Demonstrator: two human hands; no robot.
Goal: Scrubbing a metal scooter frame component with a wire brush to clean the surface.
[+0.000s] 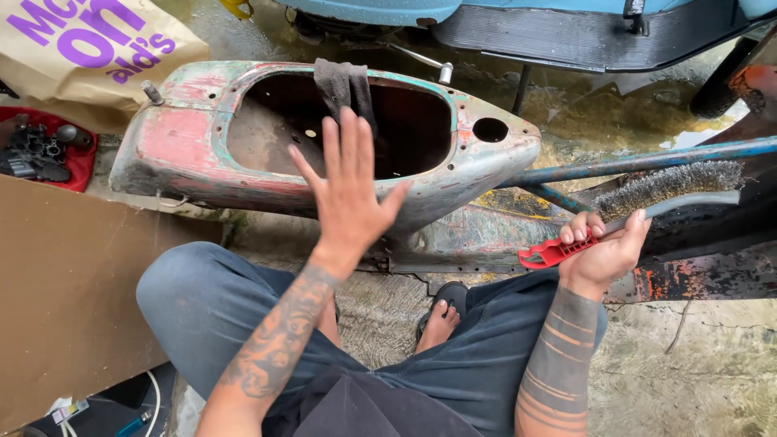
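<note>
– Head view: where's the wire brush (pixel 647 194) sitting against that right hand (pixel 603 251)?

– Its red handle (pixel 550 252) pokes out at about eight o'clock from the fist; the bristles run off toward two o'clock, over the blue tube (pixel 647 160).

– And round about?

– The stripped, rusty scooter shell (pixel 324 137) lies at twelve o'clock from the left hand (pixel 348 186), a dark rag (pixel 344 85) draped over its rim. A red tray of parts (pixel 44 150) at nine o'clock, cardboard (pixel 65 299) below it. A sandalled foot (pixel 441 320) sits between the knees.

– The grips?

– The right one is curled tight round the brush handle. The left one is spread flat, fingers wide, holding nothing; I can't tell if it touches the shell.
</note>
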